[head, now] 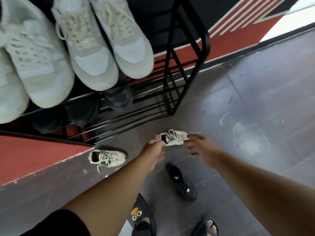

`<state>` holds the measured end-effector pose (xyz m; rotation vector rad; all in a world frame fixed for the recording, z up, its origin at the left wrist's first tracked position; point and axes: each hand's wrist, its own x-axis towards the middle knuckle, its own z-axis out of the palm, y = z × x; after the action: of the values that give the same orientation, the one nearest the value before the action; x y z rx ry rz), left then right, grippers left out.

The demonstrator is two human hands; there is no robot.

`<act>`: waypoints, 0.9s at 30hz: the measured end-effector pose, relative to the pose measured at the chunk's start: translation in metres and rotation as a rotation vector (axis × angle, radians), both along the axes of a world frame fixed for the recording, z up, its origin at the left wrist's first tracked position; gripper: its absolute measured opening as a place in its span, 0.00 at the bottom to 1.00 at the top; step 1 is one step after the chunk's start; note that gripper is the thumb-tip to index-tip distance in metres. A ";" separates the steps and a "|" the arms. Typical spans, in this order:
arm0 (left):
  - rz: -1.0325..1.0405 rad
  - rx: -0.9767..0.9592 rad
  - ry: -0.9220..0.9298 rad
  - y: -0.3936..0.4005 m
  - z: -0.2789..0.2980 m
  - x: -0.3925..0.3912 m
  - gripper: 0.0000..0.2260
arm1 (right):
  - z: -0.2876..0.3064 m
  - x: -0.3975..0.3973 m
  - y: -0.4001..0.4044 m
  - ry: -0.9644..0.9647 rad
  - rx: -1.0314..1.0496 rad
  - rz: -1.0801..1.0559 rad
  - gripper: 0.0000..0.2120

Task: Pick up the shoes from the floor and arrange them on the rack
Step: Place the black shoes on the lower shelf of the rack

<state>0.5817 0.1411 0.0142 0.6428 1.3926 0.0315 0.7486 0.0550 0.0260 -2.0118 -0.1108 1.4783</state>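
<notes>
My left hand pinches the heel collar of the white sneaker on the floor at 6 o'clock from the black shoe rack. Right hand fingers spread wide by its toe, ready to steady the lift; its mate lies at 9 o'clock.

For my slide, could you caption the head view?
Left hand pinches a white sneaker by its heel below the rack.

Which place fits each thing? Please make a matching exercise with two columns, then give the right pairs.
Things:
1. white sneaker with green trim
2. black sneaker
3. cream sneaker
4. big white sneakers

Places:
A. top shelf of the black rack
B. pinched at the heel by the left hand, right hand open beside it
C. on the floor beside the red ledge
D. on the grey floor below both hands

Pairs: 1-C, 2-D, 3-B, 4-A
</notes>
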 end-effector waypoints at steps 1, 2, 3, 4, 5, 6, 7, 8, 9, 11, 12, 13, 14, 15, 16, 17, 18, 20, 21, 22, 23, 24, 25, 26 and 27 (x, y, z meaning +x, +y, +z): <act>-0.041 -0.013 0.024 -0.015 -0.012 0.007 0.04 | -0.011 0.008 -0.019 -0.022 -0.031 0.024 0.10; -0.079 -0.029 0.053 -0.027 -0.023 0.011 0.04 | -0.022 0.013 -0.036 -0.038 -0.064 0.052 0.10; -0.113 -0.049 0.081 -0.043 -0.038 0.015 0.04 | -0.038 0.019 -0.056 -0.052 -0.102 0.078 0.11; -0.142 -0.062 0.105 -0.054 -0.054 0.018 0.02 | -0.054 0.025 -0.072 -0.065 -0.139 0.107 0.12; -0.166 -0.081 0.129 -0.065 -0.069 0.018 0.01 | -0.068 0.028 -0.089 -0.069 -0.182 0.138 0.14; -0.180 -0.100 0.153 -0.081 -0.091 0.021 0.01 | -0.089 0.032 -0.109 -0.063 -0.212 0.164 0.15; -0.194 -0.111 0.173 -0.093 -0.111 0.021 0.03 | -0.107 0.034 -0.125 -0.066 -0.227 0.195 0.16; -0.209 -0.129 0.192 -0.109 -0.136 0.021 0.06 | -0.131 0.034 -0.143 -0.074 -0.245 0.231 0.17; -0.221 -0.142 0.209 -0.123 -0.160 0.021 0.08 | -0.155 0.033 -0.159 -0.098 -0.261 0.274 0.18; -0.239 -0.178 0.239 -0.150 -0.207 0.018 0.11 | -0.200 0.029 -0.182 -0.110 -0.295 0.341 0.19; -0.254 -0.197 0.259 -0.163 -0.227 0.016 0.11 | -0.223 0.027 -0.190 -0.097 -0.299 0.359 0.19; -0.270 -0.215 0.285 -0.177 -0.253 0.013 0.11 | -0.251 0.023 -0.198 -0.079 -0.299 0.376 0.19; -0.290 -0.229 0.315 -0.189 -0.273 0.010 0.12 | -0.275 0.020 -0.203 -0.075 -0.294 0.403 0.21; -0.304 -0.250 0.345 -0.199 -0.289 0.007 0.13 | -0.293 0.016 -0.205 -0.085 -0.298 0.454 0.22; -0.315 -0.271 0.370 -0.211 -0.310 0.004 0.13 | -0.316 0.011 -0.210 -0.095 -0.294 0.516 0.22; -0.334 -0.292 0.386 -0.221 -0.326 0.001 0.13 | -0.332 0.008 -0.212 -0.109 -0.292 0.558 0.20; -0.336 -0.313 0.395 -0.231 -0.343 -0.001 0.12 | -0.350 0.004 -0.216 -0.116 -0.287 0.592 0.16; -0.328 -0.310 0.392 -0.242 -0.366 -0.001 0.15 | -0.377 -0.001 -0.219 -0.135 -0.263 0.629 0.12; -0.312 -0.298 0.379 -0.247 -0.378 0.000 0.17 | -0.390 -0.004 -0.220 -0.138 -0.246 0.636 0.13; -0.293 -0.285 0.358 -0.249 -0.385 0.002 0.20 | -0.398 -0.005 -0.221 -0.136 -0.225 0.641 0.15; -0.265 -0.283 0.335 -0.250 -0.392 0.004 0.22 | -0.406 -0.007 -0.221 -0.124 -0.217 0.630 0.19; -0.243 -0.288 0.305 -0.250 -0.396 0.007 0.23 | -0.411 -0.007 -0.220 -0.109 -0.212 0.607 0.22; -0.219 -0.296 0.277 -0.250 -0.399 0.010 0.25 | -0.414 -0.007 -0.219 -0.088 -0.207 0.571 0.24; -0.188 -0.305 0.258 -0.250 -0.400 0.012 0.26 | -0.416 -0.005 -0.219 -0.061 -0.203 0.526 0.25; -0.161 -0.316 0.243 -0.249 -0.400 0.013 0.25 | -0.417 -0.003 -0.218 -0.021 -0.206 0.484 0.25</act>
<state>0.5951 -0.1083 -0.3863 0.5024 1.5333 -0.3987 0.7452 -0.1635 -0.3911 -2.2728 -0.5029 1.8225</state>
